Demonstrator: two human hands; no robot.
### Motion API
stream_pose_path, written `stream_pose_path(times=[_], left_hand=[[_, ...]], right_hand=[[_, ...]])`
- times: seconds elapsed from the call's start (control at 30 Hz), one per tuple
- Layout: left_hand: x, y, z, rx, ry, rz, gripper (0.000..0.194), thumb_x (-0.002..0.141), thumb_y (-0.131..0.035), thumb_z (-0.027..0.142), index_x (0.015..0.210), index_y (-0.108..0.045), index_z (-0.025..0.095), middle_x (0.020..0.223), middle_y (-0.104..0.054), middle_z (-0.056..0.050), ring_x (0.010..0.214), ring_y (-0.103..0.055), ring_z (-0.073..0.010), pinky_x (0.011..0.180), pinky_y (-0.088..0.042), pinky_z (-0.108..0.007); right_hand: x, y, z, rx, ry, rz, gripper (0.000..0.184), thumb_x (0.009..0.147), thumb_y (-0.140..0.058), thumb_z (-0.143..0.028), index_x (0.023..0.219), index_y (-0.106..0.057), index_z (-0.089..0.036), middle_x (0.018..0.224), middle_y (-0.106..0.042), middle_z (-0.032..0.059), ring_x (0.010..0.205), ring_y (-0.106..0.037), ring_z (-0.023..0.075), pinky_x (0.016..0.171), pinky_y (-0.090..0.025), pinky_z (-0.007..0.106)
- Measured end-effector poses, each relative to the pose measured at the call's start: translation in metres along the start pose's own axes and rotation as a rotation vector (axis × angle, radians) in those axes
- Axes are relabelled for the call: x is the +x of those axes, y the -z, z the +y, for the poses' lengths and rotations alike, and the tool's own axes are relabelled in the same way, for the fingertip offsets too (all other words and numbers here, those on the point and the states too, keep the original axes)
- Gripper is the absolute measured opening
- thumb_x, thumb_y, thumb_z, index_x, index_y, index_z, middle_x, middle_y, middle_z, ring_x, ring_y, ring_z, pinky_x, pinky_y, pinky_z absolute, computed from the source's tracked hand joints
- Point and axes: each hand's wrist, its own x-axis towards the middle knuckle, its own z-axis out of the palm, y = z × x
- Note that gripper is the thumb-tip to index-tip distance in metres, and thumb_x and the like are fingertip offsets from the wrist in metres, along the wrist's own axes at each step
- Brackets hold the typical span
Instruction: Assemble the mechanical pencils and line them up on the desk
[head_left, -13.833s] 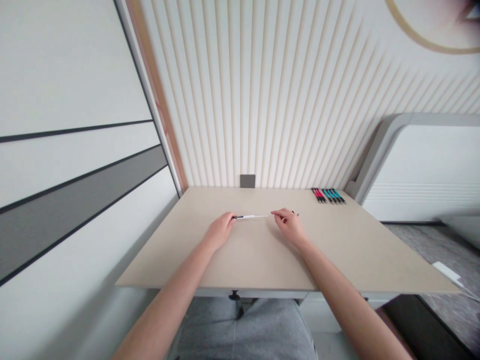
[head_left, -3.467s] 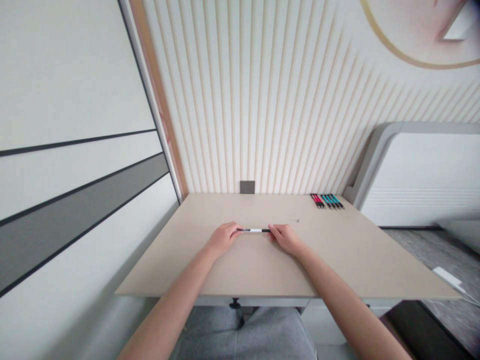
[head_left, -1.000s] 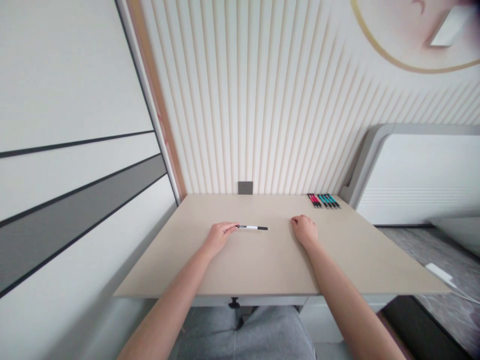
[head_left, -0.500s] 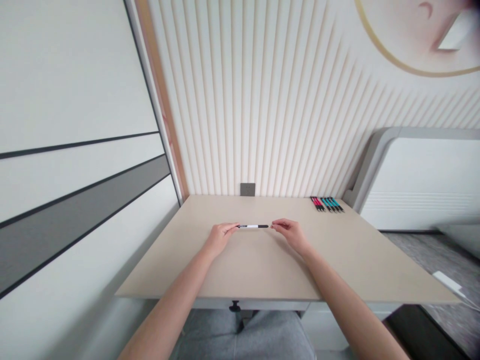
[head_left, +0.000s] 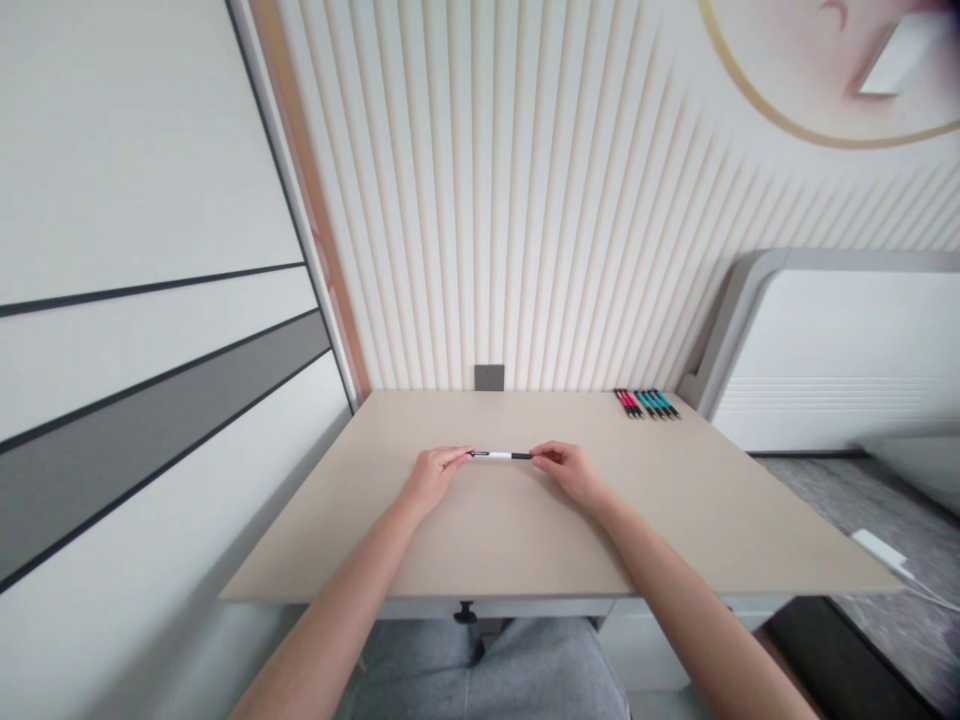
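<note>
A black-and-white pen [head_left: 500, 455] lies level between my two hands, just above or on the beige desk [head_left: 495, 540]; the exact height is hard to tell. My left hand [head_left: 435, 478] pinches its left end between thumb and fingers. At the other end, my right hand [head_left: 568, 470] closes its fingertips around the black grip, hiding the tip. Both forearms reach in from the desk's near edge.
Several red pens [head_left: 628, 403] and several teal pens [head_left: 657, 404] lie in a row at the back right of the desk. A dark wall socket [head_left: 489, 377] sits behind the desk. White cabinet panels [head_left: 150, 480] stand on the left, a grey-white headboard [head_left: 840, 350] on the right.
My right fingers have moved left onto the pen's black end, covering the metallic tip that showed beside them before. The left hand keeps its pinch. The whole view has shifted slightly.
</note>
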Motion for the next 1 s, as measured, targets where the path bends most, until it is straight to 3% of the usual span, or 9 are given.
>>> stream_pose_path(times=[0.17,0.33,0.63,0.73,0.87,1.0], left_hand=[[0.0,-0.001,0.0,0.008,-0.003,-0.038,0.025,0.091,-0.054,0.029,0.106,-0.072,0.021,0.083,-0.074,-0.004,0.077,-0.067,-0.0182,0.073,-0.052,-0.028],[0.001,-0.003,0.0,0.046,-0.018,-0.079,0.021,0.089,-0.057,0.028,0.101,-0.072,0.021,0.092,-0.074,-0.005,0.081,-0.068,-0.0183,0.078,-0.051,-0.029],[0.001,-0.004,0.0,0.072,-0.012,-0.046,0.022,0.09,-0.054,0.027,0.102,-0.072,0.02,0.099,-0.074,-0.005,0.088,-0.069,-0.0198,0.085,-0.051,-0.031],[0.001,-0.005,-0.001,0.062,-0.034,-0.074,0.023,0.09,-0.055,0.028,0.104,-0.072,0.021,0.1,-0.074,-0.005,0.088,-0.069,-0.0192,0.084,-0.052,-0.03],[0.0,-0.004,-0.001,0.055,-0.061,-0.09,0.023,0.09,-0.056,0.027,0.105,-0.072,0.022,0.099,-0.074,-0.004,0.087,-0.069,-0.0184,0.082,-0.053,-0.029],[0.0,-0.004,0.0,0.055,-0.058,-0.065,0.023,0.09,-0.055,0.027,0.104,-0.072,0.022,0.1,-0.074,-0.004,0.088,-0.07,-0.0193,0.084,-0.053,-0.03]], right_hand=[[-0.001,-0.001,-0.002,-0.052,0.001,0.024,0.033,0.079,-0.063,-0.045,0.092,-0.072,-0.016,0.073,-0.067,0.0022,0.064,-0.054,0.0147,0.06,-0.041,0.027],[-0.003,-0.001,-0.008,0.024,0.023,0.044,0.034,0.081,-0.062,-0.044,0.099,-0.069,-0.016,0.074,-0.066,0.0022,0.065,-0.055,0.0143,0.062,-0.043,0.027],[-0.004,-0.003,-0.009,-0.046,-0.005,0.018,0.036,0.079,-0.063,-0.044,0.102,-0.069,-0.016,0.072,-0.064,0.0012,0.064,-0.053,0.0137,0.061,-0.041,0.026],[-0.004,-0.002,-0.009,-0.095,-0.009,0.022,0.036,0.082,-0.058,-0.048,0.089,-0.071,-0.015,0.064,-0.061,0.0,0.058,-0.051,0.0124,0.056,-0.038,0.024],[-0.005,-0.003,-0.008,-0.162,-0.052,-0.007,0.052,0.089,-0.044,-0.057,0.066,-0.066,-0.015,0.052,-0.053,-0.0009,0.048,-0.044,0.0104,0.049,-0.032,0.024],[-0.005,-0.005,-0.007,-0.15,-0.092,-0.009,0.061,0.092,-0.033,-0.06,0.069,-0.066,-0.015,0.052,-0.054,0.0004,0.048,-0.046,0.0116,0.051,-0.036,0.025]])
